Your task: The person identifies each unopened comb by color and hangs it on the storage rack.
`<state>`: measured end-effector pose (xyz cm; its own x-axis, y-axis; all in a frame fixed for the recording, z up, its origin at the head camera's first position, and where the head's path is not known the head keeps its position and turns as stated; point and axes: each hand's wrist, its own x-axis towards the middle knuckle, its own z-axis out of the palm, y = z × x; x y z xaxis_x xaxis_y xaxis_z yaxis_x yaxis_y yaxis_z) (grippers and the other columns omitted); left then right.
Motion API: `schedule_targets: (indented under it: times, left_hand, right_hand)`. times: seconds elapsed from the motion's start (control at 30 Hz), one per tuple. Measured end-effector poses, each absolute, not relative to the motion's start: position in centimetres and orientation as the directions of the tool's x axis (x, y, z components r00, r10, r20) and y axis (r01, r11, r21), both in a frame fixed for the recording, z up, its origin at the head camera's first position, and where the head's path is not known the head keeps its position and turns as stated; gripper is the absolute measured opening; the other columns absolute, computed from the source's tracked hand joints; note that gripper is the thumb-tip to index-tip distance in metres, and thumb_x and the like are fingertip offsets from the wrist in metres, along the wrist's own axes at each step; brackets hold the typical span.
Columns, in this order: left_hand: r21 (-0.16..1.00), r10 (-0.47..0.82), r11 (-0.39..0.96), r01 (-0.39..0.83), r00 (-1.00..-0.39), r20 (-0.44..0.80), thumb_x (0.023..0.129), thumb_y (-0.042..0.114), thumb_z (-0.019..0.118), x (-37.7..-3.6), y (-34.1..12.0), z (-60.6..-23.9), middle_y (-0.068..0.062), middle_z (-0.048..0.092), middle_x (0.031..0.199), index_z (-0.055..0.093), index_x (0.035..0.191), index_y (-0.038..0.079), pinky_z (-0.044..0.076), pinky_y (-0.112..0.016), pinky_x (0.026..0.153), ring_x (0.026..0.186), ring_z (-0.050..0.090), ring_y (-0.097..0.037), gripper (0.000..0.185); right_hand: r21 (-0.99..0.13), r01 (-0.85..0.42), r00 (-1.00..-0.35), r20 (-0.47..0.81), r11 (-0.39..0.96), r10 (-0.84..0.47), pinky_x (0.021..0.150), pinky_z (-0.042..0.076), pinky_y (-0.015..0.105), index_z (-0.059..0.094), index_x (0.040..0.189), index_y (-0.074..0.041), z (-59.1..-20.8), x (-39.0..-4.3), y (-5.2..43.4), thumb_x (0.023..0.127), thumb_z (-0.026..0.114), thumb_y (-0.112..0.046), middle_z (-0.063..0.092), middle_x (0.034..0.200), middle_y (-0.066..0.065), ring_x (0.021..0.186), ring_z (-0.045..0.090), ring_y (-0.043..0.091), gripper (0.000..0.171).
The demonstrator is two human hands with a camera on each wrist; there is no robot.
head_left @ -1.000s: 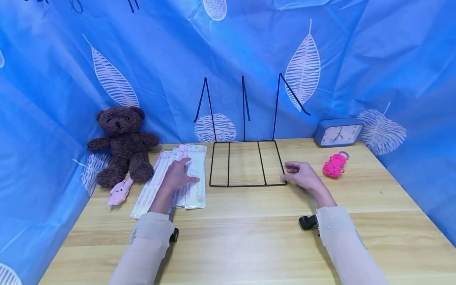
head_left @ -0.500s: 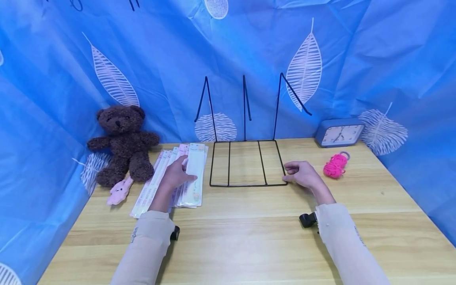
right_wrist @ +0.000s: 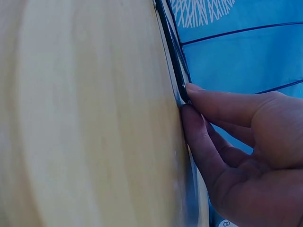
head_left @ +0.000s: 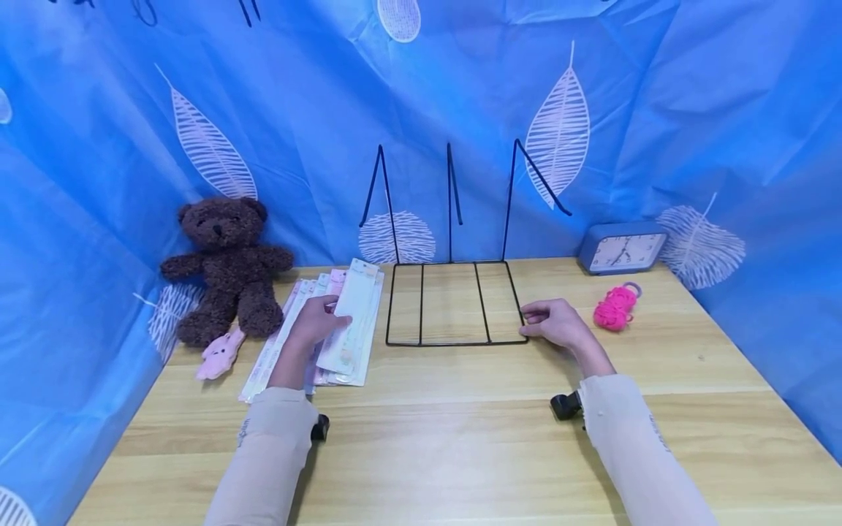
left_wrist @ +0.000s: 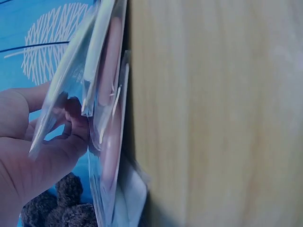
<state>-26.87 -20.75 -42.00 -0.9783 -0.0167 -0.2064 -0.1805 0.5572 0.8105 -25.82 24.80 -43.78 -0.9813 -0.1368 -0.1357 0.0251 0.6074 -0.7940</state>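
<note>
Around you: a brown teddy bear (head_left: 224, 267) at the left, a small pink plush (head_left: 220, 354) at its foot, a blue clock (head_left: 621, 248) and pink yarn (head_left: 615, 307) at the right; nothing blocks either hand. Your left hand (head_left: 316, 321) grips the top packet (head_left: 349, 318), long, flat and pastel, tilted up off the fanned stack (head_left: 296, 329), fingers curled round its edge. Your right hand (head_left: 559, 321) pinches the black wire rack (head_left: 454, 303) at its front right corner. Wooden table (head_left: 434, 446); blue leaf-print cloth (head_left: 329, 95) behind.
</note>
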Motion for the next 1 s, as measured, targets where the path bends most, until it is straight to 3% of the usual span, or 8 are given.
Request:
schedule_targets:
  times: [0.13,0.37,0.7,1.0]
  left_hand:
    - [0.842,-0.048,0.505,-0.189,-0.980,-0.191,0.098,0.007,0.061,-26.9,-20.9,-41.9,-0.027,0.052,0.135,0.041,0.152,-0.003,0.046,-0.044,0.097,0.117,0.053,-0.036,0.058]
    - [0.884,-0.015,0.454,-0.113,-0.993,-0.119,0.099,0.005,0.061,-26.3,-20.2,-40.6,-0.021,0.055,0.122,0.045,0.151,0.001,0.046,-0.030,0.080,0.100,0.054,-0.025,0.055]
    - [0.917,0.082,0.399,0.033,-0.997,0.000,0.101,0.007,0.061,-24.7,-19.7,-40.1,-0.019,0.059,0.120,0.053,0.144,0.000,0.042,-0.031,0.090,0.106,0.052,-0.026,0.045]
    - [0.917,0.157,0.358,0.173,-0.980,0.124,0.096,0.012,0.071,-24.0,-18.7,-39.1,-0.015,0.069,0.110,0.065,0.123,-0.002,0.049,-0.025,0.076,0.089,0.061,-0.019,0.030]
  right_hand:
    - [-0.809,0.028,-0.981,-0.136,0.587,-0.141,0.099,0.047,0.047,0.057,0.136,0.009,-43.9,-25.8,24.8,0.085,0.081,-0.010,0.066,0.118,0.023,0.108,0.062,0.033,0.059]
    - [-0.869,0.085,-0.974,-0.175,0.488,-0.142,0.085,0.055,0.028,0.055,0.135,0.014,-43.9,-25.6,24.8,0.086,0.077,-0.002,0.064,0.117,0.024,0.098,0.064,0.023,0.056]
    - [-0.920,0.204,-0.955,-0.263,0.336,-0.140,0.085,0.058,0.032,0.049,0.139,0.015,-44.7,-25.2,24.5,0.086,0.072,0.007,0.058,0.119,0.023,0.093,0.067,0.021,0.059]
    - [-0.930,0.185,-0.965,-0.233,0.317,-0.121,0.085,0.058,0.031,0.049,0.138,0.015,-44.5,-25.3,24.7,0.086,0.071,0.008,0.058,0.120,0.024,0.092,0.066,0.021,0.057]
